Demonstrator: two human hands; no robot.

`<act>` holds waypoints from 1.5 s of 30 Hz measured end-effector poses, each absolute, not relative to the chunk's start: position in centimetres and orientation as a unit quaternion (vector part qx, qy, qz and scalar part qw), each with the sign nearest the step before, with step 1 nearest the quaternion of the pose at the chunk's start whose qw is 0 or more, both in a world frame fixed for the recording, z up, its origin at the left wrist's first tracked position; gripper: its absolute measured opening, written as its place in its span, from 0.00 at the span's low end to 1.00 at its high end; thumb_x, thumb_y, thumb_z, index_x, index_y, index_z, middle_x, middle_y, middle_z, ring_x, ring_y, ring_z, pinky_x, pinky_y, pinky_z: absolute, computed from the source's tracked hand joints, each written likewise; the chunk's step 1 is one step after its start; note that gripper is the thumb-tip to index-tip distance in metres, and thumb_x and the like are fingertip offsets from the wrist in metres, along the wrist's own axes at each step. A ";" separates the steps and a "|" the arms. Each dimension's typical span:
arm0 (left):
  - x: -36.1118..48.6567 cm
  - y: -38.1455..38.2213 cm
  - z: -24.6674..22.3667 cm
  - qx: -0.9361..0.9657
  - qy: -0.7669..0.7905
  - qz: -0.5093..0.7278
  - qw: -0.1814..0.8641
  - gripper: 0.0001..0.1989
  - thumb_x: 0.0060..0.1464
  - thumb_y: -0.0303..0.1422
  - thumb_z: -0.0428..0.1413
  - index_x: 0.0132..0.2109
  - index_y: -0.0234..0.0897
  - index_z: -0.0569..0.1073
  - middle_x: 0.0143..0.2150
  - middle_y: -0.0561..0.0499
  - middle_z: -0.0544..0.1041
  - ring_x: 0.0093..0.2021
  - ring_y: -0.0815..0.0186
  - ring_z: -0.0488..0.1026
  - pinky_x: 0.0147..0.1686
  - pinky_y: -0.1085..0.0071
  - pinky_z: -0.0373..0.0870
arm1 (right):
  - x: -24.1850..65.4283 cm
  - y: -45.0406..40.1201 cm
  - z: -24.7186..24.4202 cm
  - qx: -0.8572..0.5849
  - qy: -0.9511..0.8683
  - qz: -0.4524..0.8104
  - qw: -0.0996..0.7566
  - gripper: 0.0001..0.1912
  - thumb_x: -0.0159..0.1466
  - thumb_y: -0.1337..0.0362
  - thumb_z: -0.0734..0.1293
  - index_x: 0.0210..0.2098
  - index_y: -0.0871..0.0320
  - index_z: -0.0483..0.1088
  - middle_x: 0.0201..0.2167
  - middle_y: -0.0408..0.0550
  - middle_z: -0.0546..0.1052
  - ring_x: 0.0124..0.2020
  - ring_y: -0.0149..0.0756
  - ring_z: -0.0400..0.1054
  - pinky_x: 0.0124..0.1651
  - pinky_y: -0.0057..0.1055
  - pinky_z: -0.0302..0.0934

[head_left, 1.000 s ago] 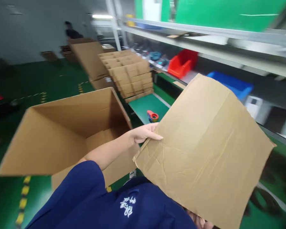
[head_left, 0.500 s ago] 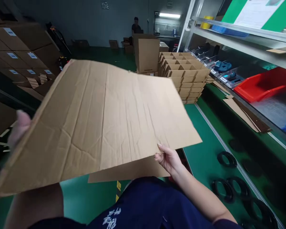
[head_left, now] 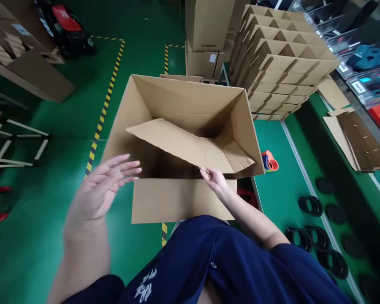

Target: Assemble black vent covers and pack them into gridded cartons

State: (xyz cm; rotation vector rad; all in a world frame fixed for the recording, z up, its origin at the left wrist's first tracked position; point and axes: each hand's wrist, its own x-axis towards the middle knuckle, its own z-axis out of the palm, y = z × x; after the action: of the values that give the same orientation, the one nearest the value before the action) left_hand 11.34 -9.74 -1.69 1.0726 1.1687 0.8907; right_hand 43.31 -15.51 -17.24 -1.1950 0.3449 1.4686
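Note:
A large cardboard box (head_left: 190, 93) stands open in front of me, its near flap (head_left: 177, 202) folded out toward my body. Tilted inside its mouth is a cardboard sheet (head_left: 190, 145), the right part creased against the box's right wall. My right hand (head_left: 213, 179) pinches the near edge of this sheet between thumb and fingers. Off the box's near left corner, my left hand (head_left: 106, 188) hangs in the air, fingers stretched out and holding nothing. The bottom of the box is mostly hidden by the sheet and shadow.
Stacked cardboard dividers (head_left: 281, 67) stand at the back right, beside tall boxes (head_left: 205, 38). Black rings (head_left: 310, 205) and an orange tape dispenser (head_left: 270, 161) lie on the green surface to the right. Yellow-black tape (head_left: 104, 109) marks the floor; a red-black machine (head_left: 66, 27) is far left.
The sheet has gone from being held up in front of me down into the box. My left hand has let go of it; my right still grips its edge. The view has tipped downward.

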 end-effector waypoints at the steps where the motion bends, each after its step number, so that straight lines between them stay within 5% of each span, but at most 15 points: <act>1: 12.2 -9.3 -2.6 0.464 0.500 0.376 0.627 0.23 0.55 0.44 0.65 0.56 0.44 0.77 0.53 0.45 0.82 0.53 0.50 0.79 0.54 0.51 0.79 | 43.0 -14.6 -18.3 -0.523 0.159 0.626 0.555 0.09 0.67 0.80 0.60 0.37 0.62 0.66 0.30 0.53 0.78 0.33 0.34 0.79 0.41 0.29 0.79; 10: 20.0 -6.7 -14.0 0.493 0.504 0.236 0.669 0.31 0.58 0.49 0.61 0.61 0.33 0.71 0.57 0.35 0.79 0.55 0.51 0.78 0.57 0.51 0.75 | 42.4 -9.7 -27.3 -0.593 0.150 0.639 0.466 0.07 0.71 0.76 0.59 0.38 0.62 0.65 0.35 0.49 0.74 0.39 0.31 0.79 0.49 0.26 0.76; 14: 22.8 -4.0 -21.5 0.608 0.560 0.105 0.553 0.27 0.64 0.44 0.51 0.63 0.31 0.69 0.59 0.36 0.78 0.58 0.54 0.76 0.62 0.57 0.71 | 43.8 -8.5 -30.0 -0.620 0.107 0.661 0.408 0.06 0.74 0.67 0.61 0.40 0.62 0.66 0.38 0.49 0.75 0.45 0.29 0.78 0.48 0.22 0.74; 18: 24.9 0.8 -28.6 0.667 0.612 -0.037 0.422 0.29 0.63 0.39 0.53 0.67 0.29 0.66 0.68 0.34 0.69 0.70 0.52 0.64 0.71 0.58 0.56 | 44.9 -8.9 -30.8 -0.621 0.027 0.724 0.298 0.08 0.68 0.66 0.70 0.40 0.68 0.71 0.34 0.54 0.78 0.41 0.39 0.80 0.45 0.33 0.77; 21: 25.9 3.6 -32.9 0.651 0.638 -0.089 0.403 0.42 0.57 0.46 0.60 0.72 0.31 0.60 0.74 0.30 0.57 0.76 0.41 0.48 0.72 0.45 0.48 | 46.4 -9.8 -30.7 -0.644 -0.061 0.722 0.246 0.08 0.66 0.68 0.71 0.42 0.69 0.74 0.40 0.61 0.80 0.45 0.43 0.79 0.52 0.40 0.75; 23: 26.5 4.5 -35.4 0.634 0.649 -0.139 0.396 0.53 0.50 0.50 0.65 0.75 0.35 0.53 0.77 0.29 0.45 0.77 0.33 0.37 0.68 0.32 0.47 | 47.6 -10.0 -30.7 -0.680 -0.118 0.683 0.237 0.13 0.65 0.68 0.71 0.49 0.64 0.75 0.56 0.63 0.76 0.60 0.47 0.71 0.65 0.44 0.66; 25: 27.3 4.8 -37.8 0.627 0.643 -0.214 0.385 0.61 0.44 0.53 0.68 0.77 0.42 0.46 0.79 0.31 0.32 0.76 0.30 0.27 0.64 0.24 0.47 | 48.6 -9.6 -31.3 -0.726 -0.198 0.626 0.205 0.23 0.64 0.68 0.72 0.59 0.58 0.72 0.72 0.58 0.59 0.75 0.49 0.48 0.75 0.47 0.46; 28: 28.7 5.3 -41.4 0.623 0.626 -0.309 0.352 0.69 0.39 0.55 0.71 0.77 0.49 0.39 0.77 0.37 0.20 0.74 0.32 0.18 0.63 0.23 0.46 | 49.1 -7.5 -34.0 -0.783 -0.362 0.506 0.027 0.37 0.66 0.60 0.71 0.72 0.55 0.59 0.79 0.55 0.35 0.78 0.54 0.23 0.76 0.56 0.28; 30: 29.2 6.1 -44.0 0.605 0.650 -0.320 0.331 0.72 0.37 0.55 0.72 0.77 0.49 0.36 0.76 0.36 0.16 0.74 0.32 0.17 0.62 0.23 0.47 | 49.2 -5.1 -37.3 -0.792 -0.415 0.438 -0.095 0.45 0.67 0.51 0.69 0.76 0.51 0.46 0.78 0.59 0.28 0.78 0.58 0.21 0.74 0.62 0.30; 34: 28.0 8.0 -50.5 0.554 0.712 -0.311 0.300 0.76 0.36 0.54 0.73 0.76 0.49 0.28 0.74 0.34 0.12 0.73 0.27 0.19 0.58 0.21 0.53 | 50.9 -1.0 -46.4 -0.799 -0.384 0.422 -0.189 0.62 0.60 0.44 0.74 0.76 0.41 0.28 0.76 0.59 0.17 0.76 0.66 0.18 0.70 0.67 0.40; 41: 25.2 9.4 -60.9 0.496 0.735 -0.326 0.327 0.84 0.26 0.52 0.76 0.76 0.48 0.27 0.74 0.29 0.13 0.72 0.20 0.22 0.54 0.18 0.56 | 53.3 -0.8 -59.7 -0.802 -0.369 0.409 -0.230 0.75 0.50 0.41 0.80 0.73 0.34 0.20 0.73 0.58 0.09 0.75 0.76 0.18 0.64 0.74 0.47; 45: 24.9 9.0 -64.0 0.503 0.745 -0.293 0.325 0.78 0.32 0.52 0.75 0.77 0.53 0.30 0.76 0.33 0.15 0.73 0.19 0.29 0.54 0.20 0.59 | 53.1 -1.1 -63.4 -0.811 -0.363 0.403 -0.220 0.74 0.51 0.46 0.81 0.73 0.33 0.19 0.72 0.57 0.08 0.75 0.79 0.23 0.63 0.68 0.55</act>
State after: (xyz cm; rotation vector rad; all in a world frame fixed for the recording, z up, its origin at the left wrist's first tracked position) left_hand 24.95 9.03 -64.04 1.3183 1.9541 -0.7679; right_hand 53.06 -1.07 -63.39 -2.9787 -1.3350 1.4821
